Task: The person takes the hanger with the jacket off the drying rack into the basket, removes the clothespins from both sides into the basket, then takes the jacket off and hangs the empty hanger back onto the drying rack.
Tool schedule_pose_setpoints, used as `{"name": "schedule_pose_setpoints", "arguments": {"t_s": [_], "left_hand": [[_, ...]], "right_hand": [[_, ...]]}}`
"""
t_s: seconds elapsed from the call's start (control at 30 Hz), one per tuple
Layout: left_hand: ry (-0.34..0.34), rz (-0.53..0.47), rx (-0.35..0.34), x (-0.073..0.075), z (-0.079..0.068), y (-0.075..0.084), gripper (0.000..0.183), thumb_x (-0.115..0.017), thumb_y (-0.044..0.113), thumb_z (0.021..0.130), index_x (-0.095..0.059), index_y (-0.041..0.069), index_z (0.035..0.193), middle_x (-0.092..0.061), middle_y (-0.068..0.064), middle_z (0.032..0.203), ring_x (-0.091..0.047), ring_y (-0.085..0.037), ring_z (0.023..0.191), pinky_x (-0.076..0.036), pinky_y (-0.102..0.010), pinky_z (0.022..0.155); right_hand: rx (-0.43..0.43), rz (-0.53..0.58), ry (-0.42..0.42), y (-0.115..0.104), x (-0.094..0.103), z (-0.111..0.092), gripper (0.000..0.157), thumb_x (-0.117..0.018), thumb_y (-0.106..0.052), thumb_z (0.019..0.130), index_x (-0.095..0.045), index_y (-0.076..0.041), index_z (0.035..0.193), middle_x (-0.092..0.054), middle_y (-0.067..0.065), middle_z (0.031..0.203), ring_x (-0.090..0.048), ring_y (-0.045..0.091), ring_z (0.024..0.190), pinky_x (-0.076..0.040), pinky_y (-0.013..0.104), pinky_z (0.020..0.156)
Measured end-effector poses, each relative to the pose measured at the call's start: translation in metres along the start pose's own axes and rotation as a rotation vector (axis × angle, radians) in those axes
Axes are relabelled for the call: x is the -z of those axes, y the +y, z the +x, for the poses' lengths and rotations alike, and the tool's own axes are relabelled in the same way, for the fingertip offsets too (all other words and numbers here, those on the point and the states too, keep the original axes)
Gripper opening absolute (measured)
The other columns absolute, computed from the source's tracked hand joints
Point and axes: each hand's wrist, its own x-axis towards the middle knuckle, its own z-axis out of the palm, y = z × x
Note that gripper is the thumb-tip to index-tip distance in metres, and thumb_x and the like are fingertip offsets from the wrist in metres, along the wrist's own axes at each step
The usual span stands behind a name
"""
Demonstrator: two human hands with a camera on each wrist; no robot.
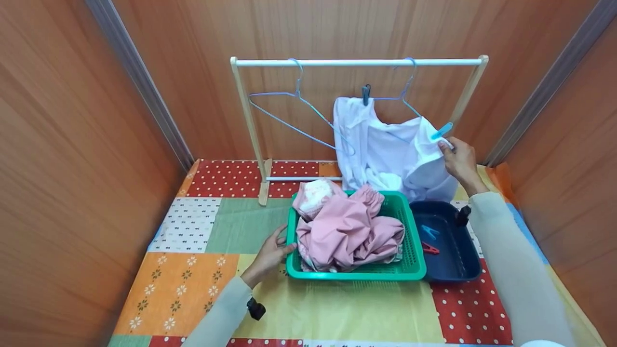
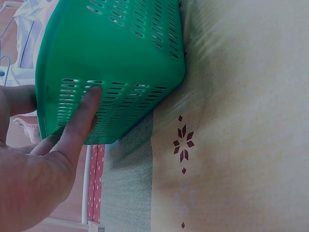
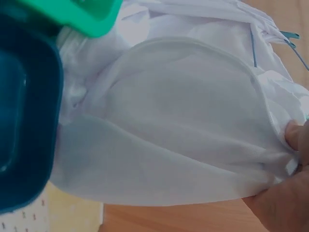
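Basket (image 1: 356, 276), green, as landmark; pink clothes (image 1: 340, 236) heaped in it. White shirt (image 1: 390, 144) hangs behind it, toward the right, on a wire hanger (image 1: 410, 82) from the rack (image 1: 347, 63). Dark peg (image 1: 366, 95) bites the shirt's left shoulder, presumably to stop it sliding off. Light blue peg (image 1: 442, 130) sits at the other shoulder; cannot tell whether it catches the wire too. Spare hanger (image 1: 298, 89) bare, behind the basket, toward its left. Tray (image 1: 453, 255) just right of the basket holds a red peg (image 1: 430, 248) and a blue one, likely set there for easy reach.

Right hand (image 1: 461, 156): grip clamped on the shirt's edge just below the light blue peg, thumb on the near side. Probably steadying or straightening the cloth. Forearm reaches up past the tray's right side, wrist angled inward.

Left hand (image 1: 267, 255): grip closed over the basket's left wall, thumb over the rim, index finger laid along the slotted outside. Looks like bracing. Forearm comes in low from front left of the basket.
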Motion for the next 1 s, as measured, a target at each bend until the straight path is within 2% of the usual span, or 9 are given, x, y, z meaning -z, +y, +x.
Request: {"name": "schedule_pose_setpoints", "arguments": {"t_s": [0.13, 0.23, 0.4, 0.5, 0.63, 0.87, 1.0], "left_hand": [[-0.003, 0.006, 0.002, -0.002, 0.0, 0.0, 0.072, -0.057, 0.014, 0.1, -0.015, 0.012, 0.158, -0.047, -0.025, 0.147, -0.06, -0.034, 0.122, -0.053, -0.049, 0.095], [0.001, 0.006, 0.005, -0.002, 0.0, -0.001, 0.072, -0.057, 0.014, 0.1, -0.014, 0.011, 0.158, -0.046, -0.026, 0.147, -0.059, -0.034, 0.123, -0.053, -0.049, 0.095], [0.011, 0.004, 0.006, -0.002, 0.0, -0.001, 0.071, -0.057, 0.015, 0.1, -0.017, 0.014, 0.158, -0.047, -0.024, 0.147, -0.059, -0.033, 0.124, -0.053, -0.047, 0.095], [0.003, -0.005, -0.003, -0.001, 0.002, -0.003, 0.071, -0.057, 0.014, 0.1, -0.016, 0.013, 0.158, -0.048, -0.025, 0.146, -0.061, -0.033, 0.121, -0.054, -0.046, 0.093], [-0.008, -0.028, -0.002, -0.001, 0.003, -0.003, 0.072, -0.057, 0.014, 0.099, -0.015, 0.014, 0.158, -0.048, -0.024, 0.146, -0.063, -0.032, 0.119, -0.055, -0.046, 0.092], [-0.013, -0.041, 0.003, 0.0, 0.001, -0.002, 0.07, -0.055, 0.015, 0.101, -0.015, 0.015, 0.158, -0.046, -0.024, 0.148, -0.062, -0.033, 0.119, -0.055, -0.048, 0.092], [-0.016, -0.033, 0.0, 0.0, 0.001, -0.002, 0.07, -0.054, 0.015, 0.101, -0.014, 0.014, 0.158, -0.046, -0.025, 0.148, -0.062, -0.033, 0.12, -0.055, -0.048, 0.092]], "right_hand": [[-0.083, 0.054, -0.009, -0.002, 0.0, -0.002, 0.05, -0.04, -0.047, 0.102, -0.059, -0.007, 0.125, -0.06, 0.018, 0.111, -0.052, 0.028, 0.099, -0.042, 0.036, 0.078], [-0.114, 0.076, 0.001, -0.004, 0.0, -0.003, 0.054, -0.038, -0.05, 0.101, -0.058, -0.008, 0.128, -0.06, 0.018, 0.121, -0.052, 0.028, 0.106, -0.043, 0.038, 0.085], [-0.102, 0.108, 0.057, -0.01, 0.004, -0.003, 0.051, -0.042, -0.049, 0.101, -0.06, -0.008, 0.125, -0.06, 0.013, 0.113, -0.051, 0.024, 0.1, -0.04, 0.033, 0.08], [-0.058, 0.106, 0.099, -0.015, 0.007, -0.003, 0.048, -0.045, -0.047, 0.101, -0.063, -0.007, 0.121, -0.061, 0.011, 0.102, -0.049, 0.02, 0.092, -0.037, 0.029, 0.074], [-0.018, 0.1, 0.125, -0.02, 0.009, -0.005, 0.047, -0.048, -0.046, 0.1, -0.065, -0.006, 0.116, -0.061, 0.01, 0.097, -0.048, 0.018, 0.087, -0.036, 0.029, 0.071], [0.01, 0.094, 0.102, -0.016, 0.003, -0.014, 0.048, -0.047, -0.045, 0.101, -0.064, -0.004, 0.118, -0.064, 0.018, 0.109, -0.051, 0.025, 0.095, -0.038, 0.032, 0.078], [0.03, 0.094, 0.1, -0.009, -0.002, -0.019, 0.047, -0.048, -0.045, 0.101, -0.065, -0.004, 0.115, -0.065, 0.018, 0.106, -0.051, 0.025, 0.093, -0.037, 0.032, 0.077]]}}
